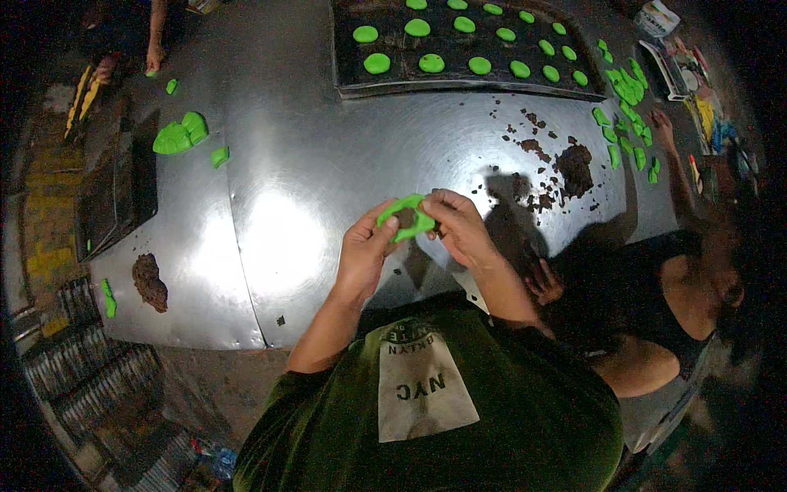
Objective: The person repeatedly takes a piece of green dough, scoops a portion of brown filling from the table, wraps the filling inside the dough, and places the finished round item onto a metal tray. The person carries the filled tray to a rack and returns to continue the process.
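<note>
Above the near part of a metal table, my left hand [368, 244] and my right hand [460, 223] hold one flattened piece of bright green dough [420, 223] between them. A dark brown lump of filling [405, 218] lies in its middle, with the green edge around it. My left thumb presses on the near left side of the dough. The right fingers pinch its right edge, and some brown crumbs show under them. Further right on the table sits a large crumbly brown mound of filling [574, 170], with loose bits scattered to its left.
A black tray [459, 88] with rows of green discs stands at the far side. Green dough pieces [627, 86] lie far right, near a co-worker's hand [662, 127]; more green dough [179, 136] is at left. Another person's hand [154, 59] reaches in far left. A brown lump [150, 284] sits near left.
</note>
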A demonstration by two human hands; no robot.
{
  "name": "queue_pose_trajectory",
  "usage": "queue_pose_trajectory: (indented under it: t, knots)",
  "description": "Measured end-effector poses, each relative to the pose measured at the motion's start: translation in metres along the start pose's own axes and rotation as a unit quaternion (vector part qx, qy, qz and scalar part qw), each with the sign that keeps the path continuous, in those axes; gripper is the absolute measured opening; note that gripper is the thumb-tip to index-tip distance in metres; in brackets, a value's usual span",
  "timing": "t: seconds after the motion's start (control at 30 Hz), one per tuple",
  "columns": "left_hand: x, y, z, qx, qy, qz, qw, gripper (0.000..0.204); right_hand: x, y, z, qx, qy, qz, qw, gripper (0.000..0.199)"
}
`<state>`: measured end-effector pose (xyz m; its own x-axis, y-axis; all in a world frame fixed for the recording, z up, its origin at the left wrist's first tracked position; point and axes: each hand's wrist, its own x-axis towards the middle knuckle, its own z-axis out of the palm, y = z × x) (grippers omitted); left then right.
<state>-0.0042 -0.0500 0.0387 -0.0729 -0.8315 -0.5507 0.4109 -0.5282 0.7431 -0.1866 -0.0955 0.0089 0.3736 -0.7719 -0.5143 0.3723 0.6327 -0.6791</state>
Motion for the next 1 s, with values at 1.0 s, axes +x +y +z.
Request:
queue_pose_trajectory:
  t: [1.0]
  knots:
    - [-0.144, -0.005, 0.036, 0.173, -0.026, 0.356, 0.918, 0.07, -0.126, 0.025, 0.108, -0.401, 0.124, -0.614, 0.669, 0.028]
